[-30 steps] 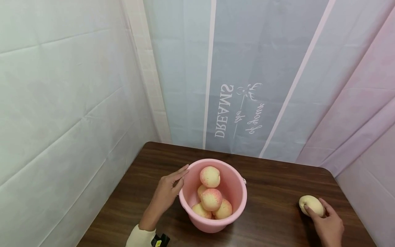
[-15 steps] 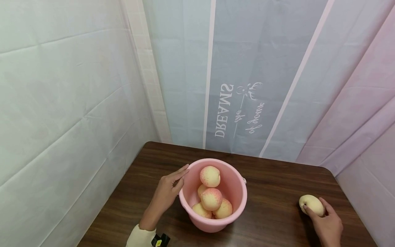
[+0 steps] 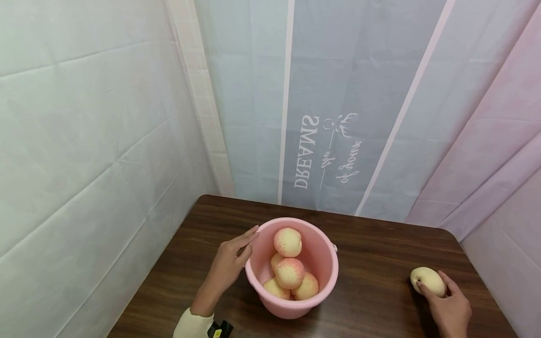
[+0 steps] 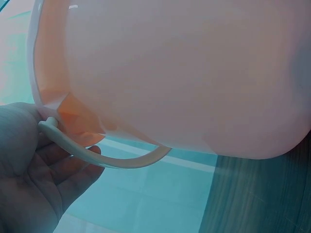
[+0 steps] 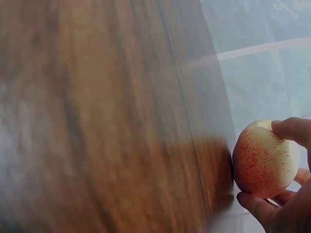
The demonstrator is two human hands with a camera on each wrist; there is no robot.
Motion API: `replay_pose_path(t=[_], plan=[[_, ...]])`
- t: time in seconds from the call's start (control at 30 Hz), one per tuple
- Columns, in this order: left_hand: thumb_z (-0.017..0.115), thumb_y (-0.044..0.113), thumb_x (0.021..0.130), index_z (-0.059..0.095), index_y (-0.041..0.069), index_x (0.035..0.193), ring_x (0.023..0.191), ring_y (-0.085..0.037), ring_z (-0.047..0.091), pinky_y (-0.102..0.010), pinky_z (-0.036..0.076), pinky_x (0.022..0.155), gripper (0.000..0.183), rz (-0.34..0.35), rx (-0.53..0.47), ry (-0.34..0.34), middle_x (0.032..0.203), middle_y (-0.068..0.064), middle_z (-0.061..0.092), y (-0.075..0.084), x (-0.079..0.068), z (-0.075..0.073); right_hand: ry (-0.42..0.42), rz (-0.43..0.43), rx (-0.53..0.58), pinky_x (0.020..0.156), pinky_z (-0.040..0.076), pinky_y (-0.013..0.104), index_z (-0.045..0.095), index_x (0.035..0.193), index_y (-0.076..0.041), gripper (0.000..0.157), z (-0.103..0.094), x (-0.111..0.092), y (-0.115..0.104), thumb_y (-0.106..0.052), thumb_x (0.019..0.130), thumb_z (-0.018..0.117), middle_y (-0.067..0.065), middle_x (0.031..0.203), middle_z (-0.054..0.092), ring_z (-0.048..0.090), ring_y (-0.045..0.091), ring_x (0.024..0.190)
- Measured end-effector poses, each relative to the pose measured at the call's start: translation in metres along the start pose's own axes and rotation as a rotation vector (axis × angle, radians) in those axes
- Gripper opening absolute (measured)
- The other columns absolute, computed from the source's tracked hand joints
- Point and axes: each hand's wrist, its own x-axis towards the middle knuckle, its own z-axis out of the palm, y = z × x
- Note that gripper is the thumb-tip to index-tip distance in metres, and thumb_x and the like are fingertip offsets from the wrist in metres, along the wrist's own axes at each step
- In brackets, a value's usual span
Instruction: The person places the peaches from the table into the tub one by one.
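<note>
A pink bucket point(image 3: 291, 307) stands on the table and holds several peaches point(image 3: 289, 273), pale yellow with pink-red speckles. My left hand point(image 3: 228, 260) is at the bucket's left side, its fairly straight fingers touching the rim. In the left wrist view that hand point(image 4: 29, 170) lies beside the rim, next to the white handle point(image 4: 104, 158). Off to the right, my right hand point(image 3: 451, 305) holds another peach point(image 3: 430, 280) between thumb and fingers. The right wrist view shows this peach's red-speckled side point(image 5: 262, 162), right at the tabletop, with fingertips on opposite sides of it.
The dark wood-grain table point(image 3: 372, 263) has rounded far corners. A grey-blue curtain point(image 3: 338, 84) with white lettering hangs behind it. Pale fabric point(image 3: 84, 141) covers the left side, and pinkish cloth point(image 3: 486, 155) hangs on the right.
</note>
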Motion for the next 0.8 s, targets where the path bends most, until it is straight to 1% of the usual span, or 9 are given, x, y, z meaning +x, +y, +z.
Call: replay_pose_path(t=[0.17,0.23,0.27,0.37,0.43,0.57,0.67,0.7,0.8], plan=[[0.059,0.005,0.101,0.068,0.011,0.133,0.116,-0.011,0.061,-0.028,0.052,0.083,0.034,-0.004,0.002,-0.005,0.144,0.002,0.058,0.001,0.0,0.0,0.006,0.013,0.012,0.072,0.035,0.027,0.049,0.151,-0.01,0.077,-0.002,-0.001,0.0,-0.039,0.086,0.079,0.031,0.137,0.057,0.051,0.025,0.098],[0.059,0.004,0.101,0.068,0.011,0.133,0.11,-0.011,0.062,-0.027,0.049,0.079,0.034,-0.004,0.001,-0.006,0.144,0.002,0.058,0.001,0.0,0.0,0.008,0.017,0.023,0.071,0.035,0.024,0.05,0.151,-0.011,0.077,-0.003,-0.002,-0.001,-0.039,0.086,0.079,0.031,0.137,0.057,0.05,0.015,0.093],[0.059,0.004,0.101,0.068,0.011,0.133,0.11,-0.011,0.062,-0.026,0.049,0.078,0.034,-0.004,-0.001,-0.005,0.144,0.001,0.058,0.001,0.0,0.0,0.009,0.018,0.031,0.069,0.035,0.021,0.05,0.15,-0.011,0.077,-0.003,-0.003,-0.001,-0.039,0.086,0.08,0.03,0.137,0.057,0.049,0.008,0.09],[0.059,0.004,0.101,0.068,0.01,0.133,0.111,-0.011,0.061,-0.026,0.05,0.079,0.034,0.003,0.0,-0.001,0.144,0.0,0.059,0.001,0.0,0.0,0.015,0.018,0.064,0.062,0.033,0.012,0.051,0.15,-0.01,0.076,-0.006,-0.004,-0.003,-0.038,0.085,0.081,0.03,0.138,0.057,0.04,-0.011,0.081],[0.059,0.004,0.101,0.068,0.01,0.133,0.112,-0.011,0.061,-0.026,0.05,0.079,0.034,0.003,0.0,0.0,0.144,-0.001,0.059,0.001,0.0,0.001,0.018,0.019,0.08,0.058,0.033,0.008,0.051,0.15,-0.011,0.076,-0.007,-0.004,-0.006,-0.038,0.085,0.081,0.029,0.14,0.056,0.034,-0.018,0.078],[0.059,0.005,0.101,0.069,0.011,0.133,0.113,-0.011,0.061,-0.025,0.049,0.078,0.034,-0.008,-0.002,0.003,0.144,0.001,0.059,0.0,0.0,0.001,0.018,0.028,0.107,0.056,0.034,0.005,0.05,0.151,-0.013,0.077,-0.01,-0.005,-0.013,-0.038,0.085,0.081,0.026,0.145,0.053,0.033,-0.021,0.078],[0.059,0.005,0.101,0.069,0.012,0.133,0.112,-0.01,0.061,-0.026,0.049,0.077,0.034,-0.012,0.003,0.004,0.144,0.003,0.058,0.0,0.0,0.001,0.014,0.03,0.136,0.056,0.037,0.004,0.05,0.151,-0.016,0.076,-0.014,-0.006,-0.018,-0.037,0.085,0.082,0.022,0.149,0.051,0.035,-0.021,0.079],[0.059,0.005,0.101,0.068,0.012,0.133,0.115,-0.01,0.061,-0.026,0.05,0.079,0.034,-0.014,0.006,0.003,0.144,0.003,0.058,0.0,0.0,0.001,0.013,0.029,0.139,0.056,0.037,0.005,0.05,0.151,-0.016,0.076,-0.015,-0.006,-0.02,-0.037,0.085,0.081,0.022,0.149,0.051,0.036,-0.021,0.078],[0.059,0.005,0.101,0.068,0.012,0.133,0.108,-0.01,0.062,-0.026,0.049,0.078,0.034,-0.016,0.01,0.001,0.144,0.003,0.058,0.0,0.0,0.001,0.01,0.022,0.153,0.055,0.039,0.006,0.05,0.152,-0.017,0.076,-0.018,-0.007,-0.026,-0.037,0.086,0.081,0.022,0.148,0.051,0.037,-0.023,0.076]])
